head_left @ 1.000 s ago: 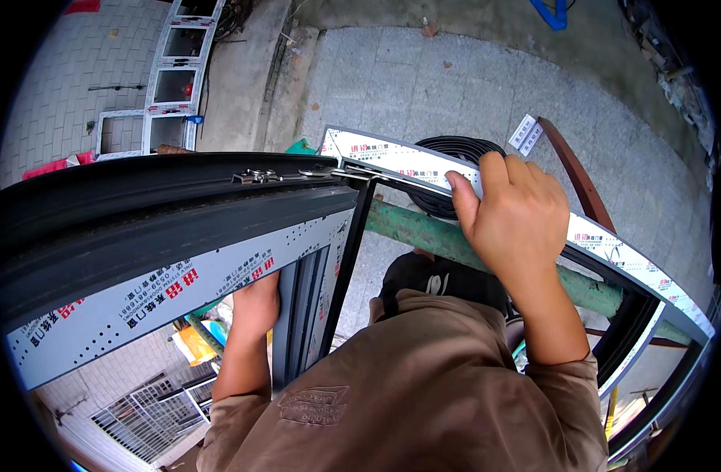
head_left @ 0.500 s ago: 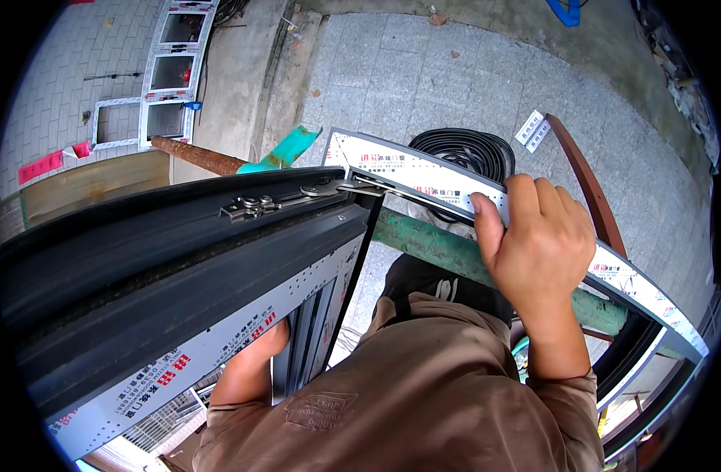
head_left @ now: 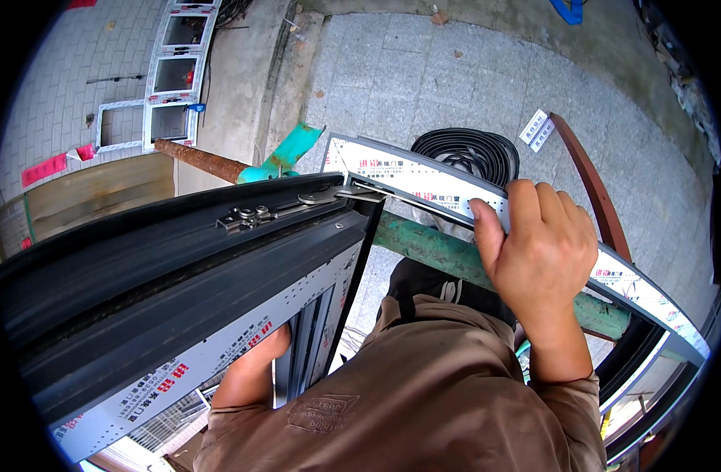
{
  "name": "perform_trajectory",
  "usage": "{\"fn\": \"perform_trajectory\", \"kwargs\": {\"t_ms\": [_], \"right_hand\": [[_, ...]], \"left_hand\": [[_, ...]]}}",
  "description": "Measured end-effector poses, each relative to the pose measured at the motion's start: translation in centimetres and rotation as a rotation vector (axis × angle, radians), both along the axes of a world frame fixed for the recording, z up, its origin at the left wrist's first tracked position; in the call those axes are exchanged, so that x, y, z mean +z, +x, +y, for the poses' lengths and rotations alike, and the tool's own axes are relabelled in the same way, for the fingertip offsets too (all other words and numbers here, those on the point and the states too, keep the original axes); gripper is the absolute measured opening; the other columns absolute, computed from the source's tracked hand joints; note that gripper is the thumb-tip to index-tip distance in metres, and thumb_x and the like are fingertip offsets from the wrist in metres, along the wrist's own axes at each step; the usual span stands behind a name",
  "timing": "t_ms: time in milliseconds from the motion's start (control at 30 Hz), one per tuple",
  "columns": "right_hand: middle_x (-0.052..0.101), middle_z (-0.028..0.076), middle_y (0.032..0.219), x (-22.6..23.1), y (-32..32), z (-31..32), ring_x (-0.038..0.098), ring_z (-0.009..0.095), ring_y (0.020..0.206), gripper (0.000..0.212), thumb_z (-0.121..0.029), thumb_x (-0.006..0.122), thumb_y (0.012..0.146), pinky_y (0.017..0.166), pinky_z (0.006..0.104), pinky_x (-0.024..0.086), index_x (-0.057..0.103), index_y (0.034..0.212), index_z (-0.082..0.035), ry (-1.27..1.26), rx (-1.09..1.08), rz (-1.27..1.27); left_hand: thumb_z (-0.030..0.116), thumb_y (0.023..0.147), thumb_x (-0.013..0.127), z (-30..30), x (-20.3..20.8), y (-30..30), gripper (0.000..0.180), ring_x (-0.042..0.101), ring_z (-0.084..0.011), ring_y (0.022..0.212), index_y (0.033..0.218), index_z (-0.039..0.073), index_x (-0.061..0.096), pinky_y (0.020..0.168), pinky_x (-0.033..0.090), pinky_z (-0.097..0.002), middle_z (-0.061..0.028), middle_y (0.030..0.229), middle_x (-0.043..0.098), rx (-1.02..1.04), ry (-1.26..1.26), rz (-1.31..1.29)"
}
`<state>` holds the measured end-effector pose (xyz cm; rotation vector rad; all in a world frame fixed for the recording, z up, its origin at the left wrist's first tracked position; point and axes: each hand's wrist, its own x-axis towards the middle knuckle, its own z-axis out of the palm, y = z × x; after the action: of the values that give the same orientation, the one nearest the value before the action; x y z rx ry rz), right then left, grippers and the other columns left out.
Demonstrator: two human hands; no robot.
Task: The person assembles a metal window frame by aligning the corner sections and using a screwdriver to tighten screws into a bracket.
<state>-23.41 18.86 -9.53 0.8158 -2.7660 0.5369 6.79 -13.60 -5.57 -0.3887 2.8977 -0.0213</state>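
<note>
Window frame rail (head_left: 423,185), long axis running from upper left to lower right, sits clenched in the right hand (head_left: 541,252); the left hand (head_left: 258,358) is hidden behind the dark sash (head_left: 164,299), its grip unclear.

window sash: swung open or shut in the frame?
Open. The dark sash angles away from the white-taped frame rail gripped by the right hand, leaving a wedge-shaped gap; the hinge stay on top is extended.
</note>
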Motion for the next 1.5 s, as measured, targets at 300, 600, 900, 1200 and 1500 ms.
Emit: {"fn": "perform_trajectory", "kwargs": {"t_ms": [300,600,900,1200,1500], "right_hand": [[0.052,0.006,0.074,-0.1,0.1,-0.1,0.060,0.028,0.068,0.042,-0.043,0.084,0.093,0.063,0.0437,0.045,0.058,0.081,-0.012,-0.026,0.002,0.018],[0.055,0.005,0.074,-0.7,0.2,0.1,0.061,0.028,0.068,0.041,-0.042,0.085,0.090,0.063,0.0445,0.047,0.058,0.081,-0.013,-0.085,-0.010,0.049],[0.060,0.004,0.075,-1.3,0.5,0.1,0.064,0.027,0.070,0.040,-0.046,0.084,0.092,0.064,0.0420,0.049,0.063,0.082,-0.012,-0.108,-0.028,0.085],[0.064,0.006,0.072,-1.9,0.6,0.7,0.067,0.027,0.067,0.043,-0.046,0.080,0.097,0.065,0.0424,0.051,0.065,0.080,-0.010,-0.183,-0.014,0.079],[0.069,0.008,0.071,-2.7,0.7,0.5,0.070,0.028,0.067,0.043,-0.045,0.079,0.098,0.067,0.0439,0.053,0.071,0.077,-0.007,-0.260,0.008,0.066]], "left_hand": [[-0.003,0.100,0.052,1.5,1.6,-3.3,0.053,0.059,-0.0470,0.147,0.151,-0.009,0.065,0.129,0.039,-0.0531,-0.0305,0.153,0.066,-0.155,-0.052,0.013],[0.017,0.123,0.053,2.5,0.5,-4.9,0.038,0.062,-0.0261,0.139,0.147,-0.010,0.064,0.121,0.044,-0.0397,-0.0191,0.148,0.070,0.109,0.286,0.247],[0.017,0.122,0.055,4.4,1.6,-9.1,0.033,0.066,-0.0245,0.128,0.137,-0.009,0.069,0.116,0.048,-0.0396,-0.0162,0.138,0.073,0.403,0.719,0.440],[0.024,0.118,0.057,-4.8,9.3,-13.0,0.036,0.073,-0.0269,0.120,0.144,0.001,0.067,0.108,0.058,-0.0452,-0.0118,0.135,0.075,0.294,1.141,1.153],[0.044,0.121,0.047,6.4,21.2,-22.4,0.071,0.045,-0.0444,0.163,0.166,-0.010,0.046,0.136,0.035,-0.0677,-0.0311,0.174,0.045,0.010,1.040,1.337]]}}
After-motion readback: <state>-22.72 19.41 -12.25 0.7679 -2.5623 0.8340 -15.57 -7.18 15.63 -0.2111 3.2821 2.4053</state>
